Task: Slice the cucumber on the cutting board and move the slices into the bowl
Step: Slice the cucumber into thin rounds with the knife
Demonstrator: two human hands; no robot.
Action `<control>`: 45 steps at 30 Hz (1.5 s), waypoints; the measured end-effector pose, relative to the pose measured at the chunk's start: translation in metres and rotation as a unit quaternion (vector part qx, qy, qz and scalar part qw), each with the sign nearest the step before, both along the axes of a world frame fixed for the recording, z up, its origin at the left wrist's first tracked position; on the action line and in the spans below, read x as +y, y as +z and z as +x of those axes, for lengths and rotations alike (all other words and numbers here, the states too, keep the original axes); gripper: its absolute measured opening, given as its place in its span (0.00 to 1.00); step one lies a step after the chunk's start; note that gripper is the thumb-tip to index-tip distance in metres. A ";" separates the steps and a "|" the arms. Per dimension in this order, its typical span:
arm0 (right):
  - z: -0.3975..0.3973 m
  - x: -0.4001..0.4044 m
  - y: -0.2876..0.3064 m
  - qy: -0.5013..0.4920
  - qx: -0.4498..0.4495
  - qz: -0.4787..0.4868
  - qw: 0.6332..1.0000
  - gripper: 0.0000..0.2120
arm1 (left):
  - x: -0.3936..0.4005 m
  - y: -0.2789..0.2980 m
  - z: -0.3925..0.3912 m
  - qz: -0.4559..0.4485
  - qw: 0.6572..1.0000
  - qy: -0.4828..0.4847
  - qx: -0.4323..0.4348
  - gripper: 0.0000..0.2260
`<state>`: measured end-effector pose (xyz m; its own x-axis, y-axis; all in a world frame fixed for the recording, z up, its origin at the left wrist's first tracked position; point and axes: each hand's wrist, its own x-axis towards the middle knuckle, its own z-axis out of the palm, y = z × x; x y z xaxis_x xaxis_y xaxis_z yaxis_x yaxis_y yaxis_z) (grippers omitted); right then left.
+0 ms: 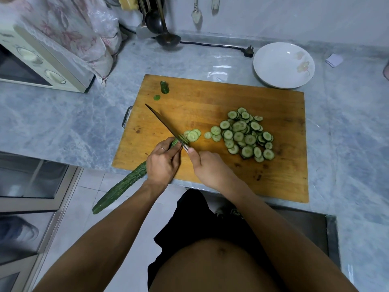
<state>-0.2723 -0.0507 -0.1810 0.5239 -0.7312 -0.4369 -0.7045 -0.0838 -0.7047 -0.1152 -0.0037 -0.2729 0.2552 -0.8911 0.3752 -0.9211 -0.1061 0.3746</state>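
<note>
On the marble counter, the cutting board carries a heap of slices. The left hand grips the cucumber; the right hand clasps the knife. Best keep fingertips tucked back. The bowl waits beyond.

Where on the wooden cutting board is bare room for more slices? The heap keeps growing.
Bare wood lies on the wooden cutting board between the dark cucumber end piece and the white bowl, and along its near right edge. Crowded: the heap of round slices and around the knife.
</note>
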 end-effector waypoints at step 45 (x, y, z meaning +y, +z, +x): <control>-0.018 -0.006 0.008 -0.009 0.006 -0.017 1.000 0.30 | 0.000 -0.002 0.002 -0.015 0.998 0.006 0.062 0.09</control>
<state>-0.2902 -0.0566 -0.1731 0.5059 -0.7545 -0.4182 -0.7145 -0.0948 -0.6932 -0.1136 -0.0042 -0.2751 0.3117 -0.8770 0.3657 -0.8663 -0.1041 0.4886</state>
